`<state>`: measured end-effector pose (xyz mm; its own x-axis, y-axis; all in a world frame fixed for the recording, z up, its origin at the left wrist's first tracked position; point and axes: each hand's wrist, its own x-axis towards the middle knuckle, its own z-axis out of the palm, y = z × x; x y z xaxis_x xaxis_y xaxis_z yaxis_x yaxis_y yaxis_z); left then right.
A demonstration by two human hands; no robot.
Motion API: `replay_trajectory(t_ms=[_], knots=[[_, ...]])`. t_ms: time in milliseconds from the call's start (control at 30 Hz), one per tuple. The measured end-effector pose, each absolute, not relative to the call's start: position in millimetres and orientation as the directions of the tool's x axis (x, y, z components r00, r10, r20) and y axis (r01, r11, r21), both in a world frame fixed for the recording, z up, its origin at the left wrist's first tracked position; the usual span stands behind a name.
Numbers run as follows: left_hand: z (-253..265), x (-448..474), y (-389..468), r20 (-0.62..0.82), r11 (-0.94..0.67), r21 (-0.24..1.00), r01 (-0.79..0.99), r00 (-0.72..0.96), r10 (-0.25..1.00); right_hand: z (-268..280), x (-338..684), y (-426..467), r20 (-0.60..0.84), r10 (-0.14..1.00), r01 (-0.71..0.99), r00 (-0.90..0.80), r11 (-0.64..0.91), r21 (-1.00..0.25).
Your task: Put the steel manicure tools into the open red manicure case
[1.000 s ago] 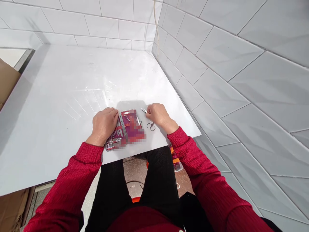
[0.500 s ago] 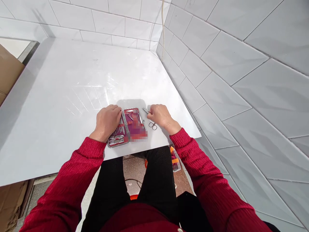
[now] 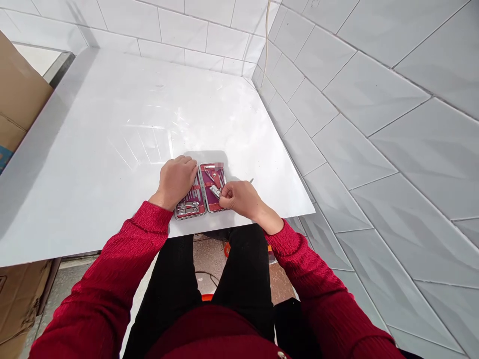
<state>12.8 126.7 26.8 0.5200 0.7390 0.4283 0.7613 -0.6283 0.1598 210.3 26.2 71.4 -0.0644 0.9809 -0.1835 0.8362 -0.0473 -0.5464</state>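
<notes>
A manicure case with a red and purple lining lies unfolded near the table's front edge. My left hand is closed over the upper part of its left half; the thumb is mostly hidden. Below that hand, two nail clippers and several slim metal tools sit in the lining. Pinched in my right hand is another silver nail clipper, over the case's right half. Cuticle nippers are strapped in above it. A thin metal tip pokes out behind my right hand.
The white tabletop meets tiled walls at the back and on the right. A cardboard box stands beyond the left edge. A pale cable hangs in the corner. My legs are under the front edge.
My right hand has carried the nail clipper left and down, from beside the case to over its right half. The scissors on the table are now mostly hidden behind that hand. The view has shifted slightly.
</notes>
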Motion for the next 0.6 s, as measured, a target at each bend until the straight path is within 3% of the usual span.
replay_trajectory(t_ms=[600], knots=[[31.6, 13.9, 121.6, 0.365, -0.612, 0.196, 0.766, 0.522, 0.771, 66.3, 171.8, 34.1, -0.087, 0.996, 0.933, 0.036, -0.065, -0.354]])
